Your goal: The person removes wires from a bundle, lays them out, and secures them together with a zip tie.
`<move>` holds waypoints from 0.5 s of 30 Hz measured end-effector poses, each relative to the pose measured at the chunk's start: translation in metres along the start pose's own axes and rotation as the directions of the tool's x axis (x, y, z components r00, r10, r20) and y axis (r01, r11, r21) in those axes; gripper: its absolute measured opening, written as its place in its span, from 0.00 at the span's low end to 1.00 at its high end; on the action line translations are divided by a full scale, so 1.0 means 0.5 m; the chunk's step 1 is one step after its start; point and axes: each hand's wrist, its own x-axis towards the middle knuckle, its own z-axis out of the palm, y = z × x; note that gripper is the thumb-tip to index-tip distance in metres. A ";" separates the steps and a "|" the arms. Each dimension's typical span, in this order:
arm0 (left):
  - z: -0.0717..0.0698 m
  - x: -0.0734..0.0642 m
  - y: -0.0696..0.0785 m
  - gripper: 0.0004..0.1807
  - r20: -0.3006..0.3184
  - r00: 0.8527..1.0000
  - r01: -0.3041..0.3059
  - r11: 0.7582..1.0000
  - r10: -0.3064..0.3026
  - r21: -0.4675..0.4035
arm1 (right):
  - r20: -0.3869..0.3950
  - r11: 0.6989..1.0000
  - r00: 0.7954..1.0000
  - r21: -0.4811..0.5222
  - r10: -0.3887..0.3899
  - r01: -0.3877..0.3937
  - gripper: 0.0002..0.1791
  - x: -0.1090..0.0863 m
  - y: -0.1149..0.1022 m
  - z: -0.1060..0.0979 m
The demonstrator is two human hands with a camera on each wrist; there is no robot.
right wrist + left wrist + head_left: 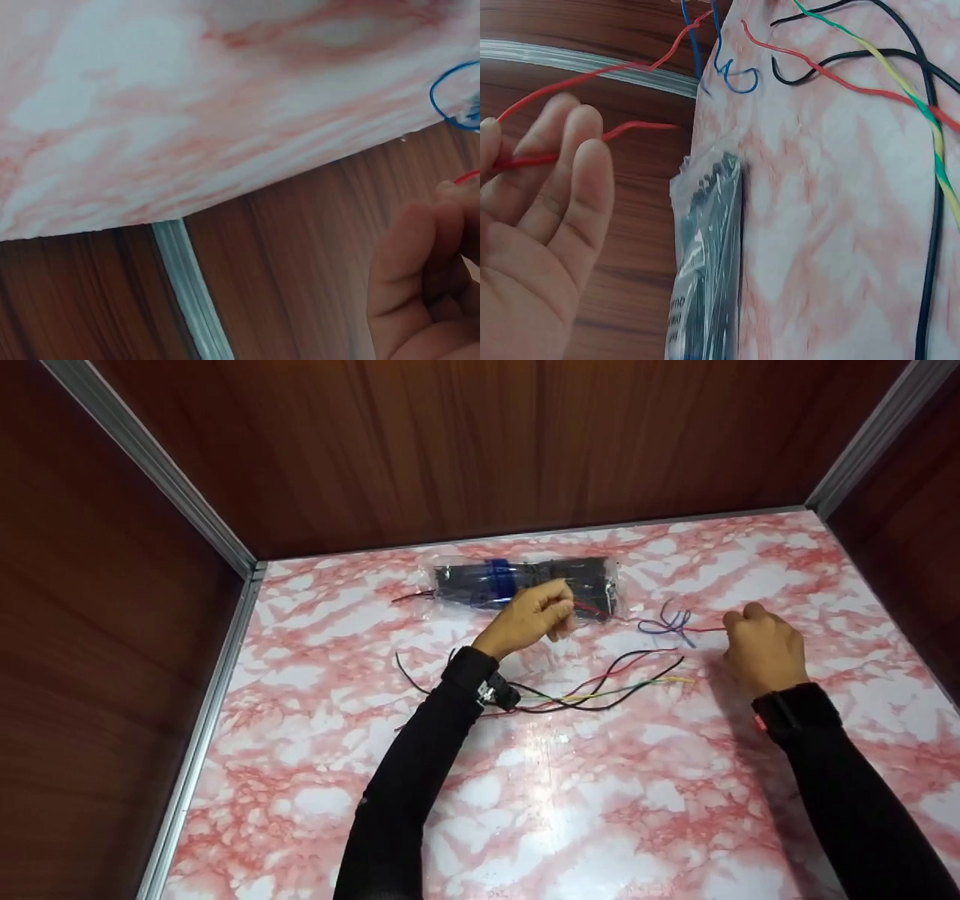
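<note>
A red wire (600,72) stretches between the two hands above the table. My left hand (529,619) pinches it between thumb and curled fingers, and a free end sticks out past the fingertips in the left wrist view. Over on the right, my right hand (766,651) grips the same wire with its fingertips; that hand is partly cut off in the right wrist view. A thin blue wire (660,628), bent into loops, lies along the red wire near the right hand. Whether the two are twisted together I cannot tell.
Behind the left hand lies a clear plastic bag (712,247) of black strips resembling cable ties. Loose black wires (615,708), red ones and a yellow-green wire (675,680) lie on the marbled table (600,825). Brown panels (450,450) enclose the back and sides.
</note>
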 end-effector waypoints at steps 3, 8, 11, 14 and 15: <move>-0.002 -0.007 -0.011 0.11 0.011 1.000 -0.010 0.943 0.006 0.333 | 0.006 0.999 0.999 0.005 0.040 -0.040 0.09 -0.005 0.016 0.004; 0.011 -0.015 -0.032 0.16 -0.027 0.997 -0.027 0.614 0.079 0.789 | 0.029 0.995 0.994 0.000 0.101 -0.101 0.08 -0.012 0.034 0.013; 0.025 -0.018 -0.041 0.15 -0.048 0.991 -0.035 0.602 0.122 0.798 | 0.031 0.995 0.995 0.027 0.095 -0.096 0.04 -0.017 0.038 0.023; 0.036 -0.023 -0.046 0.14 -0.065 0.988 -0.043 0.653 0.139 0.756 | 0.079 0.993 0.994 0.087 0.077 -0.084 0.02 -0.026 0.040 0.032; 0.038 -0.026 -0.046 0.14 -0.066 0.988 -0.044 0.673 0.137 0.738 | 0.104 0.991 0.992 0.107 0.071 -0.082 0.02 -0.030 0.040 0.033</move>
